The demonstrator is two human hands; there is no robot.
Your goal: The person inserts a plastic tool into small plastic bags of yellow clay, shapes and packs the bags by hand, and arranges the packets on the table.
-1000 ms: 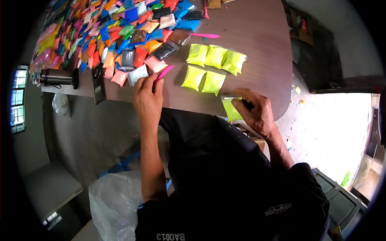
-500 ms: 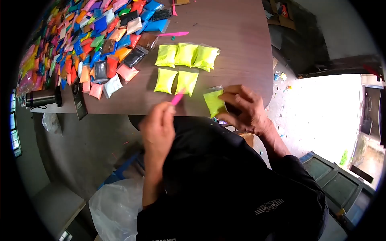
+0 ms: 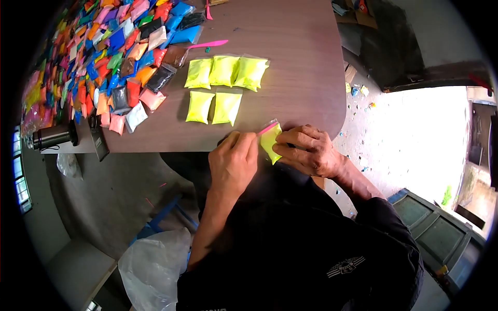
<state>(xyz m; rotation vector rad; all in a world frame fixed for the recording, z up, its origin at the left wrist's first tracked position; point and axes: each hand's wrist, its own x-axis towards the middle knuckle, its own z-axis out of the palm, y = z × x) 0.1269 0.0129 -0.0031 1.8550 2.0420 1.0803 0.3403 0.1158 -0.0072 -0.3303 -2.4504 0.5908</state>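
Note:
My right hand point(image 3: 314, 153) grips a small clear bag of neon-yellow filling point(image 3: 270, 142) at the table's front edge. Closed fingers of my left hand point(image 3: 233, 160) hold a slim pink plastic tool point(image 3: 267, 127), which lies across the upper part of that bag. Only the tool's pink end shows; my fingers hide the rest. Beyond my hands, several similar yellow bags point(image 3: 225, 109) lie flat in two rows. Another pink plastic tool point(image 3: 208, 44), shaped like a small knife, rests behind them.
A large heap of bags in many colours point(image 3: 119, 67) covers the left of the brown table point(image 3: 306, 67). A dark metal flask point(image 3: 54, 136) lies at the front left corner, near a flat dark object point(image 3: 98, 140). A translucent plastic bag point(image 3: 155, 269) hangs below on the left.
My left hand has moved right, bringing the pink tool onto the yellow bag. My right hand has brought the bag slightly lower and left. The view has shifted a little.

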